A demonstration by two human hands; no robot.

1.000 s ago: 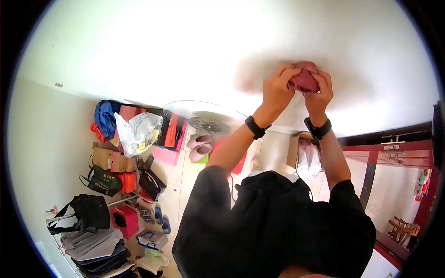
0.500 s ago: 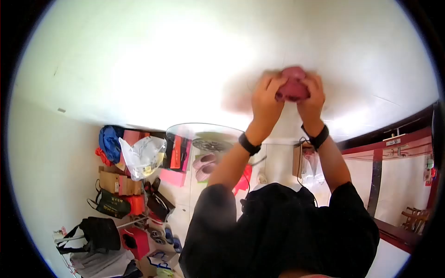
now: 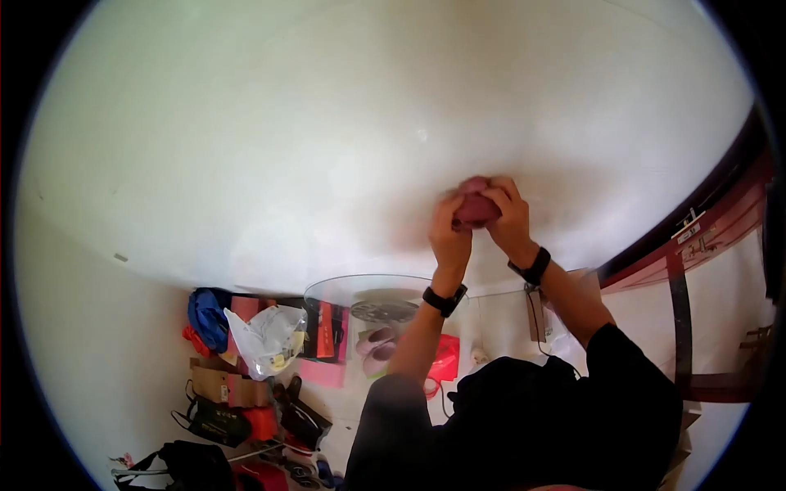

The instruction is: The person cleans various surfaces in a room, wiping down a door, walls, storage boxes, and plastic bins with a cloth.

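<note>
A bunched dark pink cloth [image 3: 478, 211] is held up against the white wall [image 3: 344, 147]. Its left side is gripped by my left hand [image 3: 447, 233], with the fingers curled round it. On the other side, my right hand [image 3: 513, 219] has its fingers bent over the cloth's edge. The two hands are close together with the cloth between them. Black bands circle both wrists. Where the cloth meets the wall is partly hidden by the hands.
Below the wall is a round glass tabletop [image 3: 344, 282]. Pink shoes [image 3: 379, 357], a white plastic bag [image 3: 266, 340], a blue bag [image 3: 209, 319] and a dark green bag [image 3: 214, 421] are on the lower left. A dark red door frame [image 3: 720, 221] stands at the right.
The view has tilted, so the floor items appear lower. Both hands have shifted left along the wall with the cloth still between them.
</note>
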